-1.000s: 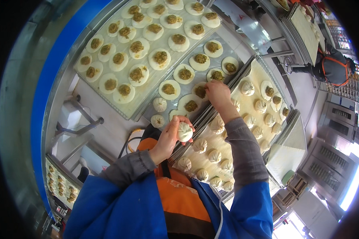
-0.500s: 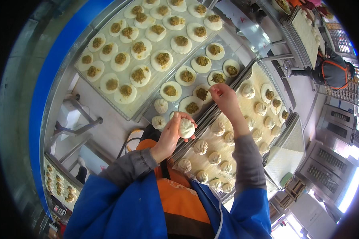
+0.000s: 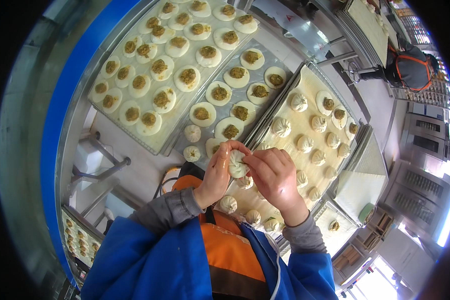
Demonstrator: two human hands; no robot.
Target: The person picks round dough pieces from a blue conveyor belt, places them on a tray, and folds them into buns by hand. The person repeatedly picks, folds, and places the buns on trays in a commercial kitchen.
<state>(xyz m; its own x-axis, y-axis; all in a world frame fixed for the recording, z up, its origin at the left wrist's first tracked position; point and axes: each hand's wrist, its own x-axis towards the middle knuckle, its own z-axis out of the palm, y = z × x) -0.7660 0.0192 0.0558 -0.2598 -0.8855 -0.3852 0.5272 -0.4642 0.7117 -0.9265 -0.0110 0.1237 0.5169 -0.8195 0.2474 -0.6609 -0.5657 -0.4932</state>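
**Bun held in both hands, frame centre**

Bun (image 3: pixel 236 164): white, pleated top, at frame centre above the bench (image 3: pixel 135 165). Upper left: large tray (image 3: pixel 167 142) of flat dough rounds topped with brownish filling. Right of centre: second tray (image 3: pixel 305 75) lined with pale paper, carrying finished pleated buns. Left hand (image 3: pixel 216 176): grip clamped on the bun from the left. Right hand (image 3: pixel 275 177): fingertips pinched on the bun's right side. Two small closed buns (image 3: pixel 192 142) lie just left of the hands.
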